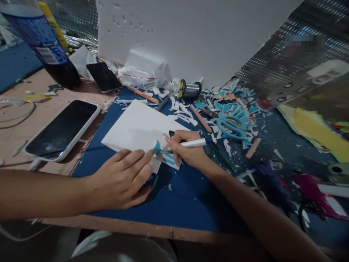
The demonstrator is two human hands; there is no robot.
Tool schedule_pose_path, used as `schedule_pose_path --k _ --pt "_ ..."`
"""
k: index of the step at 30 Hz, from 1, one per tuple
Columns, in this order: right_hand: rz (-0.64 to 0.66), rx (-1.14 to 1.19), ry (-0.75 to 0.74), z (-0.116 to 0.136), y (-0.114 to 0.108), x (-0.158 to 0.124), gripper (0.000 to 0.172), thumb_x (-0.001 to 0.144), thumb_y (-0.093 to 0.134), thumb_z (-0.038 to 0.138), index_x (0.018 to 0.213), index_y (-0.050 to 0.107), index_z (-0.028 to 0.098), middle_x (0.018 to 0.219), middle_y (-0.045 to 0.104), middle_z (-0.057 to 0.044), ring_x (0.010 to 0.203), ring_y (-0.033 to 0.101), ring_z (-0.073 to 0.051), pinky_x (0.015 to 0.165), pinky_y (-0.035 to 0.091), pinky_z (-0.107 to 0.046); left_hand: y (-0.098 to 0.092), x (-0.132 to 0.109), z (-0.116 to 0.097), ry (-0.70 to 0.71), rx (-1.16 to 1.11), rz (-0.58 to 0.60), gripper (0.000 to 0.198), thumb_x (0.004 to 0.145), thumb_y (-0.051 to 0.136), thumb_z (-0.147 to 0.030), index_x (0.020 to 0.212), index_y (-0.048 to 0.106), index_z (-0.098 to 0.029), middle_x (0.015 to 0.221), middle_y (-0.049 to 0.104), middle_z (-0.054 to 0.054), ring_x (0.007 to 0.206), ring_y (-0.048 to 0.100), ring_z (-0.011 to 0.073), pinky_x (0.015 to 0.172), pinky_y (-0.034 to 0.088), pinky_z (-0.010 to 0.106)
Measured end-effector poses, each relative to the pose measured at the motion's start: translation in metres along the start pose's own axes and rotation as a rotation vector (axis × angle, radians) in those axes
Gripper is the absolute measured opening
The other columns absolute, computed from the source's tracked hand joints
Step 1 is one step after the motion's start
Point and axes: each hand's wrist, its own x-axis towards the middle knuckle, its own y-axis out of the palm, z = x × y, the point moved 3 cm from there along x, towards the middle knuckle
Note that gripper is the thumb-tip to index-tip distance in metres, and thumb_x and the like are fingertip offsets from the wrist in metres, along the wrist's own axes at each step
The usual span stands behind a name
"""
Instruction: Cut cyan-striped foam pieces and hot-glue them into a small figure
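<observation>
A blue mat (177, 207) has a white sheet (136, 122) at 11 o'clock. The left hand (127, 178) is at 8; the right hand (189, 151), at 3, pinches a white pen (195, 143). Mid-mat, the left touches a little blue piece (156, 145); I can't tell its grip.

A pinkish table (12, 136) carries a blue mat (191, 216) that covers its middle and right. On the table's bare left part lie a phone (62, 129) in a white case and, farther back, a smaller dark device (103, 76) near an upright bottle (50, 51). On the mat lie a white sheet (133, 125), an orange stick (143, 94), a wire spool (189, 90), and blue-handled scissors (234, 125) among heaped blue and white scraps (229, 103).
</observation>
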Motion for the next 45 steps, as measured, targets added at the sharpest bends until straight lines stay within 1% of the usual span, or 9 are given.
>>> schedule_pose_path --k 5,10,16,22,25,29,34,40,45 --pt "-0.072 -0.025 -0.033 0.0007 -0.0032 0.002 0.044 0.083 0.059 0.03 0.044 0.04 0.021 0.038 0.038 0.006 0.037 0.037 -0.007 0.041 0.033 -0.023 -0.0007 0.0015 0.0004 0.012 0.003 -0.003 0.02 0.082 0.051 -0.028 0.09 0.057 -0.011 0.108 0.069 0.017 0.09 0.061 0.0261 0.072 0.048 0.037" --pt "-0.05 0.0 -0.063 0.0016 -0.0037 0.0026 0.043 0.081 0.059 0.025 0.043 0.041 0.021 0.039 0.038 0.006 0.038 0.038 -0.008 0.044 0.037 -0.024 -0.0004 0.0009 0.0003 0.012 -0.005 -0.009 0.021 0.082 0.052 -0.028 0.091 0.057 -0.01 0.108 0.069 0.018 0.09 0.061 0.0268 0.072 0.047 0.037" --pt "-0.089 0.023 -0.012 -0.0017 -0.0058 0.0022 0.043 0.079 0.059 0.029 0.041 0.041 0.022 0.037 0.038 0.006 0.035 0.038 -0.008 0.042 0.039 -0.024 0.0005 -0.0002 0.0005 0.01 -0.01 0.002 0.022 0.082 0.052 -0.029 0.092 0.057 -0.01 0.109 0.068 0.018 0.091 0.06 0.0271 0.073 0.047 0.038" --pt "-0.039 0.078 0.072 -0.0069 -0.0037 0.0001 0.042 0.076 0.061 0.034 0.043 0.04 0.022 0.034 0.039 0.006 0.031 0.037 -0.008 0.032 0.034 -0.021 0.0002 0.0008 0.0007 0.001 0.003 -0.008 0.02 0.082 0.051 -0.029 0.091 0.057 -0.013 0.109 0.068 0.016 0.091 0.059 0.0256 0.073 0.047 0.037" --pt "-0.009 0.058 0.055 -0.0044 -0.0019 0.001 0.039 0.08 0.06 0.037 0.047 0.047 0.021 0.037 0.045 0.006 0.032 0.041 -0.007 0.034 0.035 -0.021 -0.0005 0.0011 0.0004 0.003 0.005 -0.014 0.02 0.083 0.049 -0.028 0.091 0.058 -0.012 0.108 0.069 0.016 0.091 0.059 0.0256 0.072 0.048 0.036" --pt "0.001 0.006 -0.021 -0.0006 -0.0023 0.0029 0.042 0.079 0.06 0.032 0.043 0.041 0.021 0.037 0.042 0.006 0.036 0.042 -0.007 0.04 0.039 -0.021 -0.0004 0.0013 0.0004 0.014 0.001 -0.007 0.021 0.084 0.049 -0.027 0.091 0.058 -0.009 0.108 0.069 0.017 0.09 0.06 0.0262 0.072 0.048 0.037" --pt "-0.004 0.081 0.023 -0.0031 -0.0025 0.0026 0.039 0.08 0.061 0.03 0.046 0.044 0.021 0.036 0.042 0.007 0.032 0.04 -0.007 0.039 0.039 -0.022 0.0031 -0.0015 0.001 0.006 -0.017 -0.014 0.023 0.086 0.048 -0.028 0.095 0.056 -0.008 0.111 0.067 0.019 0.092 0.059 0.0288 0.073 0.047 0.04" --pt "-0.028 0.109 -0.007 -0.005 -0.0043 0.0042 0.039 0.079 0.06 0.027 0.044 0.044 0.021 0.036 0.04 0.007 0.034 0.042 -0.008 0.042 0.04 -0.023 0.0052 -0.0047 0.0017 -0.018 -0.048 0.011 0.025 0.085 0.049 -0.03 0.097 0.056 -0.009 0.116 0.065 0.019 0.095 0.059 0.03 0.074 0.047 0.041" --pt "-0.013 0.11 -0.006 -0.008 -0.0026 0.0045 0.04 0.079 0.062 0.029 0.045 0.043 0.02 0.036 0.044 0.007 0.031 0.041 -0.006 0.037 0.037 -0.021 0.0055 -0.0056 0.0012 -0.021 -0.055 -0.007 0.025 0.085 0.049 -0.029 0.096 0.056 -0.008 0.114 0.065 0.019 0.093 0.059 0.0303 0.074 0.047 0.042"
